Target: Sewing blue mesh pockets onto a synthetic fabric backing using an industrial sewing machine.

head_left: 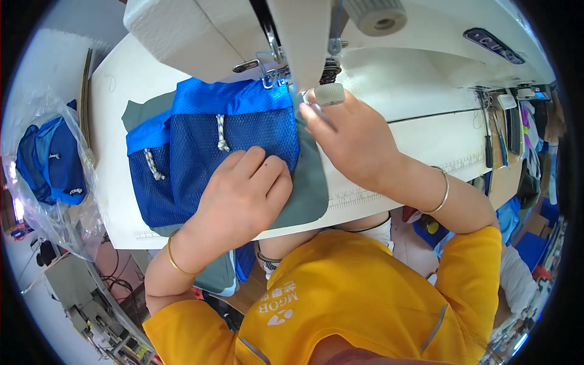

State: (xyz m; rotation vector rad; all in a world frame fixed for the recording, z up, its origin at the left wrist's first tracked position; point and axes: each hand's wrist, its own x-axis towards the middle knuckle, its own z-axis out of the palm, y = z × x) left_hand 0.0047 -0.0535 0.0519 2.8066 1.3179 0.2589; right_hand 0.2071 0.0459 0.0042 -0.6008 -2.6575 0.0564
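A blue mesh pocket panel (201, 167) with a bright blue top band lies over a grey-green fabric piece (313, 188). Two pale cords (222, 132) with knotted ends hang from the band. Its upper right corner sits at the needle area of a white sewing machine (182, 36). My left hand (246, 194) is closed on the mesh near its lower right, the fingertips tucked from sight. Beside the needle, my right hand (359, 137) is closed around a slim dark metal tool (320, 115), whose exact kind is unclear.
The machine head overhangs the white table (420, 137), which has a ruler strip along its near edge. At the left hangs a clear plastic bag (55, 164) around similar blue pieces. A screwdriver (488, 149) and other tools stand at the table's right end.
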